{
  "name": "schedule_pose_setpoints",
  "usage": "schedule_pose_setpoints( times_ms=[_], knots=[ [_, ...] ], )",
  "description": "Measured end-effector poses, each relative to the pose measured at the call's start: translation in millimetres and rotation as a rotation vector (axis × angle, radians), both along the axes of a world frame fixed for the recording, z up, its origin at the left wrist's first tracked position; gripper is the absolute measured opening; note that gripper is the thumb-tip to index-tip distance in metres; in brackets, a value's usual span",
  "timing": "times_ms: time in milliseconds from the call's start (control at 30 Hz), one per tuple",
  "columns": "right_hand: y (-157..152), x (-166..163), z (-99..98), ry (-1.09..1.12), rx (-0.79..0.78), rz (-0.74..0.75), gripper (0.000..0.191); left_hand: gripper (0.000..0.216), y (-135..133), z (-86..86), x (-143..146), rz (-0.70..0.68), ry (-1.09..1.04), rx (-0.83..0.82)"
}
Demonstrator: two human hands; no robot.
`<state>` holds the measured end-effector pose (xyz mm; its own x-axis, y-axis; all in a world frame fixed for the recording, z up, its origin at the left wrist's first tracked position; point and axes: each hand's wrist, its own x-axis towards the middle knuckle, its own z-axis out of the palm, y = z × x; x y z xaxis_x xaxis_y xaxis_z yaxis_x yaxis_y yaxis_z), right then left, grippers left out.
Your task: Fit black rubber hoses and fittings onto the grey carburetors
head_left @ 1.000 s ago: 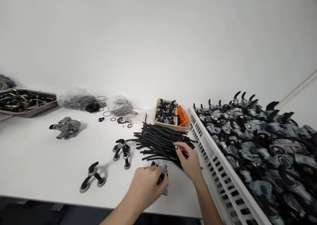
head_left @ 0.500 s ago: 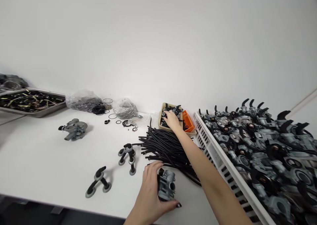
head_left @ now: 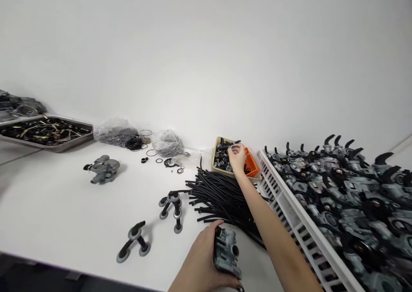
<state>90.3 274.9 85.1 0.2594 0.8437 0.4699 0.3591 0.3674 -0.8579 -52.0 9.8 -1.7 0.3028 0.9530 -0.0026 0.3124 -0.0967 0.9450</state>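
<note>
My left hand (head_left: 202, 257) is wrapped round a grey metal carburetor (head_left: 226, 250) at the table's front, its round bore facing right. Reaching out past it, my right hand (head_left: 237, 155) pinches a small black part with a grey cap (head_left: 234, 146) over the tan basket (head_left: 219, 170). Similar black-and-grey parts (head_left: 222, 155) fill that basket. Two clusters of such capped parts stand on the table: one nearer the front (head_left: 134, 236), another behind it (head_left: 173, 204). A second carburetor (head_left: 102, 170) rests alone further left.
Black rubber hoses (head_left: 222, 197) lie under my right forearm. A white slatted crate (head_left: 289, 215) full of carburetors stands at right, an orange basket (head_left: 252, 162) beside the tan one. Bagged parts (head_left: 167, 142), loose rings (head_left: 159, 160) and a metal tray (head_left: 61, 146) line the back left.
My right hand has risen slightly out of the tan basket with a small capped part in its fingers. My left hand still holds the carburetor, now turned a little; the view has shifted slightly.
</note>
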Motion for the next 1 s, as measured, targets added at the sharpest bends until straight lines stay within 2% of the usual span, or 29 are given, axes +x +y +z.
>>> schedule_pose_setpoints(
  times_ms=[100, 233, 333, 433, 533, 767, 1000],
  knots=[
    [-22.5, 10.9, 1.6, 0.296, -0.003, 0.063, 0.023, 0.115, -0.3, 0.7, 0.2, 0.0, -0.034, 0.015],
    [-73.0, 22.3, -3.9, 0.587, -0.062, 0.197, 0.012, 0.109, -1.1, 0.8, 0.1, 0.005, -0.068, 0.047],
    [-115.8, 21.2, -14.1, 0.714, -0.128, 0.27, 0.021, 0.103, -1.7, 0.5, 0.1, 0.023, -0.063, 0.091],
    [-154.0, 14.6, -27.2, 0.776, -0.214, 0.337, 0.029, 0.096, -1.9, 1.0, 0.7, 0.023, -0.05, 0.129],
    [-184.2, 10.1, -39.7, 0.813, -0.256, 0.375, 0.028, 0.091, -1.3, 2.0, 2.0, 0.014, -0.034, 0.165],
    [-232.6, 11.1, -61.9, 0.873, -0.204, 0.392, 0.021, 0.082, 0.3, 4.9, 5.8, 0.033, 0.002, 0.298],
    [-267.0, 11.2, -78.5, 0.973, -0.132, 0.42, 0.013, 0.089, -1.3, 6.4, 6.4, -0.055, 0.042, 0.367]
  ],
)
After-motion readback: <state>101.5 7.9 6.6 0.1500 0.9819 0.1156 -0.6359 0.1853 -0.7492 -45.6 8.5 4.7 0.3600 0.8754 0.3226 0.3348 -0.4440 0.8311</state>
